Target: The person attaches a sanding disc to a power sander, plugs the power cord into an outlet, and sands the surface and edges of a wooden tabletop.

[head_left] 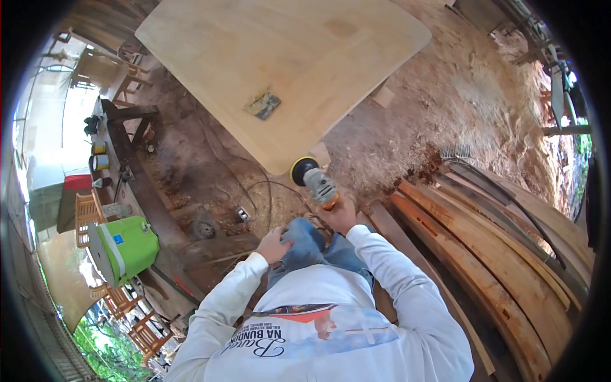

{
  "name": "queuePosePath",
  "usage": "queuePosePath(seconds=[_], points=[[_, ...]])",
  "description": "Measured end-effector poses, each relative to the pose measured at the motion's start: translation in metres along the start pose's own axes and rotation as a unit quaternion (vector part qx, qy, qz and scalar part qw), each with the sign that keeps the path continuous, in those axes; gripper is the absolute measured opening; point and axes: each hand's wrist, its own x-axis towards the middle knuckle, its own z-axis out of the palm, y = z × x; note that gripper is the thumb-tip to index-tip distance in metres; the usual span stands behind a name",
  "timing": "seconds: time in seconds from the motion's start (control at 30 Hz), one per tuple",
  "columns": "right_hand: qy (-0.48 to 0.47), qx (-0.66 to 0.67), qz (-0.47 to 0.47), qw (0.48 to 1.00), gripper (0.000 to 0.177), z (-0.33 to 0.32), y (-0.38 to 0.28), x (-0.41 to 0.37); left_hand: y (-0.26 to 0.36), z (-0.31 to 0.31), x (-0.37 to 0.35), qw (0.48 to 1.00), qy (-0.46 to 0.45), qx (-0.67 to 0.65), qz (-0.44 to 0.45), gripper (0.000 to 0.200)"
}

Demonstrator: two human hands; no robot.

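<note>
My right hand (341, 215) is wrapped round the rear handle of a grey-and-orange power sander (320, 186). Its round black pad with a yellow rim (304, 170) points up and left, right at the near corner of a large wooden tabletop (254, 76). My left hand (273, 246) rests against my jeans at the left thigh, thumb apart from the fingers and nothing seen in it. On the tabletop lies a worn, dark-stained rectangular piece (263, 105), with a darker smudge around it.
Long curved wooden planks (484, 254) are stacked at my right, near a rake head (456, 151). Cables (219, 153) cross the dusty ground, where a small metal-and-white box (242, 214) lies. A green container (130, 248) and a dark wooden bench (130, 172) stand at left.
</note>
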Motion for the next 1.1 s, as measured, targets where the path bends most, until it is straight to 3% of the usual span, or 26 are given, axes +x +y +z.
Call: queuePosePath(seconds=[0.2, 0.4, 0.57, 0.67, 0.9, 1.0, 1.1], points=[[-0.050, -0.043, -0.028, 0.997, 0.054, 0.029, -0.016, 0.003, -0.118, -0.016, -0.012, 0.988, 0.061, 0.072, -0.119, 0.061], [-0.050, -0.118, -0.019, 0.992, 0.052, 0.030, -0.013, 0.018, -0.164, -0.027, -0.043, 0.978, 0.062, 0.085, -0.179, 0.053], [-0.035, -0.097, -0.004, 0.995, 0.052, -0.014, -0.022, 0.048, -0.164, -0.015, -0.044, 0.973, 0.053, 0.060, -0.218, 0.053], [-0.018, -0.104, -0.007, 0.994, 0.054, -0.053, -0.008, 0.079, -0.149, -0.005, -0.026, 0.973, 0.053, 0.067, -0.214, 0.057], [0.017, -0.176, -0.029, 0.984, 0.046, -0.177, 0.022, 0.175, -0.034, 0.018, 0.040, 0.973, 0.079, 0.037, -0.215, 0.052], [-0.032, -0.119, 0.060, 0.991, 0.045, -0.245, 0.017, 0.218, 0.020, 0.027, 0.065, 0.974, 0.062, 0.007, -0.219, 0.050], [-0.029, -0.127, 0.038, 0.991, 0.046, -0.299, 0.042, 0.273, 0.039, 0.042, 0.095, 0.971, 0.063, -0.030, -0.228, 0.048]])
